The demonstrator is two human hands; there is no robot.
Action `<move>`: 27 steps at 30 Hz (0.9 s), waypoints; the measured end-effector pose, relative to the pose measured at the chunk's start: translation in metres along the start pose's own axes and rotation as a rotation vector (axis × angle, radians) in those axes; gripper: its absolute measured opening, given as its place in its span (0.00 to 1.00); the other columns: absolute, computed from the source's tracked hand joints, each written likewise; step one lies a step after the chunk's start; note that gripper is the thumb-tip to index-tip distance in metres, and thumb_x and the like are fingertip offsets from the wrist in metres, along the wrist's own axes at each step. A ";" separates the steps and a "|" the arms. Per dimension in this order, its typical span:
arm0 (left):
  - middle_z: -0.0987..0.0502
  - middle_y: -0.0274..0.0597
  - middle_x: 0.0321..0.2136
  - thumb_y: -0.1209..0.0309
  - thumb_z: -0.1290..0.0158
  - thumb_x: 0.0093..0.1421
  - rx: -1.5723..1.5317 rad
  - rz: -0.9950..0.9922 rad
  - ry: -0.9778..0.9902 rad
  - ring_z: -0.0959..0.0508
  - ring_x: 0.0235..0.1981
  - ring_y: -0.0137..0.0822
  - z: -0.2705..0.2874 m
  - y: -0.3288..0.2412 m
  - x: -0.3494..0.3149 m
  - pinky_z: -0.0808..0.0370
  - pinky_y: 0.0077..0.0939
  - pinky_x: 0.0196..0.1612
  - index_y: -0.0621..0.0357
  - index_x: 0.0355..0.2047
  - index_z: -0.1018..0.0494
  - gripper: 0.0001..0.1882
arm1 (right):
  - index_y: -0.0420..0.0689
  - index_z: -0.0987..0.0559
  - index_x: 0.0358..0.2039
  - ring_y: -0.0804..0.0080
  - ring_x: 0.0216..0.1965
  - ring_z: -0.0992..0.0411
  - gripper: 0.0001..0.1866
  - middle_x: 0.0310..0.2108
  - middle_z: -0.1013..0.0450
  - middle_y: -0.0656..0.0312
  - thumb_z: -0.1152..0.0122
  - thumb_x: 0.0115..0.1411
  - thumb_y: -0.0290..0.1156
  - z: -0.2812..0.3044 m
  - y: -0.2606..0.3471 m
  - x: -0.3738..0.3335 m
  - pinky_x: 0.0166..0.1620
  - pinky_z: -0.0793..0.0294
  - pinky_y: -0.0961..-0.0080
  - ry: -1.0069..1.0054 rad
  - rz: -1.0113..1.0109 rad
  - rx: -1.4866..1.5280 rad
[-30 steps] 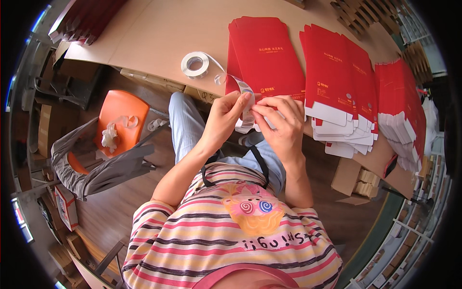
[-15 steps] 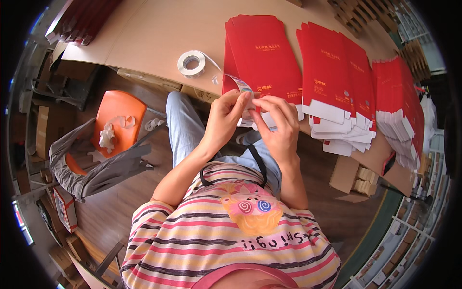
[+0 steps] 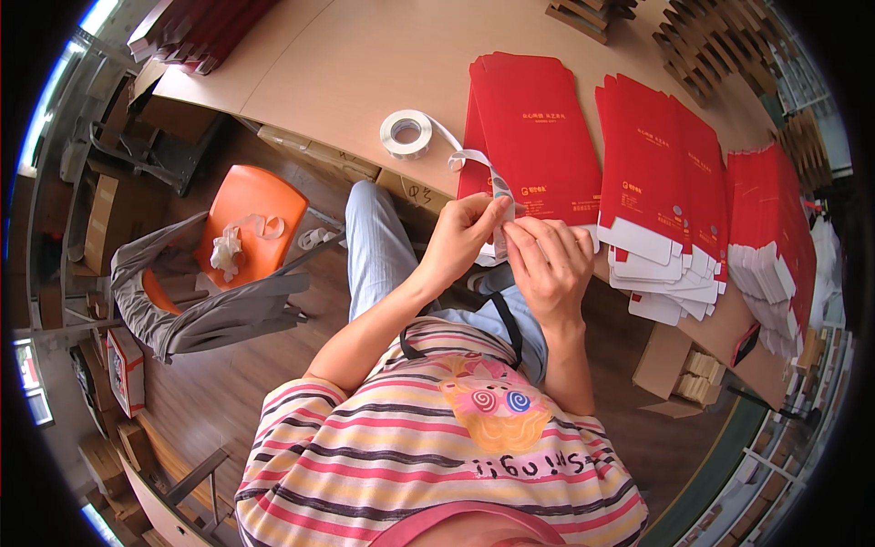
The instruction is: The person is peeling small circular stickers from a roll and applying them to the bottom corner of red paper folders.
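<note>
A strip of stickers on pale backing (image 3: 497, 173) runs, twisted, from a white sticker roll (image 3: 406, 134) lying on the table near its front edge. My left hand (image 3: 467, 239) is closed, pinching this strip between thumb and fingers. My right hand (image 3: 552, 269) meets it there, its thumb and fingertips pressed together at the strip; whatever lies between them is hidden. Just beyond both hands lies a stack of flat red cartons (image 3: 533, 128) with gold print. The strip's lower end hangs under my fingers, partly covered.
More red cartons (image 3: 649, 150) with white flaps lie fanned to the right, beside another dense pile (image 3: 770, 214). Dark red boxes (image 3: 196, 36) stand at the far left. An orange chair (image 3: 255, 214) holds crumpled backing strips. An open cardboard box (image 3: 679, 369) sits below the table's right side.
The whole view has shifted, so the table and cartons appear farther right and lower. The strip has twisted near my hands, and my right fingers have drawn closer together.
</note>
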State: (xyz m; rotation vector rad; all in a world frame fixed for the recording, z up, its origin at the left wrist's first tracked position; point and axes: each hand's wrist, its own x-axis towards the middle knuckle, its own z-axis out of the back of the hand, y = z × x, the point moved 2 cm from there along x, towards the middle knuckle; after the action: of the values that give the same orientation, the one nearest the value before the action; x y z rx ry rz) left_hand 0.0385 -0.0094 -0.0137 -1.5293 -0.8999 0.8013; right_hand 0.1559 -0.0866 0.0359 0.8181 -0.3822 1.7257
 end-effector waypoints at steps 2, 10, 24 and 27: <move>0.34 0.28 0.16 0.61 0.51 0.69 -0.016 0.017 0.014 0.38 0.21 0.19 0.001 -0.001 -0.001 0.39 0.21 0.23 0.65 0.24 0.28 0.21 | 0.46 0.19 0.34 0.74 0.32 0.26 0.13 0.34 0.23 0.68 0.29 0.46 0.23 -0.001 0.001 -0.001 0.37 0.36 0.73 -0.005 0.021 -0.003; 0.21 0.33 0.30 0.59 0.55 0.71 0.033 0.108 0.057 0.27 0.34 0.19 0.010 0.008 0.005 0.29 0.18 0.40 0.65 0.43 0.21 0.21 | 0.44 0.22 0.30 0.68 0.35 0.25 0.07 0.33 0.24 0.65 0.33 0.51 0.23 0.011 -0.015 0.001 0.38 0.33 0.72 0.033 -0.206 0.446; 0.20 0.47 0.40 0.71 0.49 0.64 1.038 -0.516 0.000 0.24 0.52 0.45 0.037 0.008 -0.006 0.33 0.45 0.59 0.65 0.39 0.22 0.10 | 0.38 0.22 0.39 0.80 0.39 0.26 0.08 0.34 0.23 0.63 0.43 0.65 0.30 -0.016 -0.155 -0.011 0.44 0.28 0.83 0.447 -0.750 0.945; 0.20 0.49 0.42 0.72 0.49 0.65 0.944 -0.438 -0.016 0.24 0.52 0.48 0.040 0.005 -0.011 0.29 0.41 0.54 0.67 0.39 0.23 0.10 | 0.37 0.22 0.38 0.80 0.38 0.26 0.08 0.34 0.23 0.63 0.42 0.65 0.30 -0.018 -0.158 -0.029 0.43 0.28 0.83 0.479 -0.826 0.697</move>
State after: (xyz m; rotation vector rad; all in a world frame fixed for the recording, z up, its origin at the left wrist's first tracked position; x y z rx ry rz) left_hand -0.0010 -0.0011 -0.0243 -0.4793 -0.6705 0.7480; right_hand 0.3014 -0.0459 -0.0211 0.8346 0.8282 1.1725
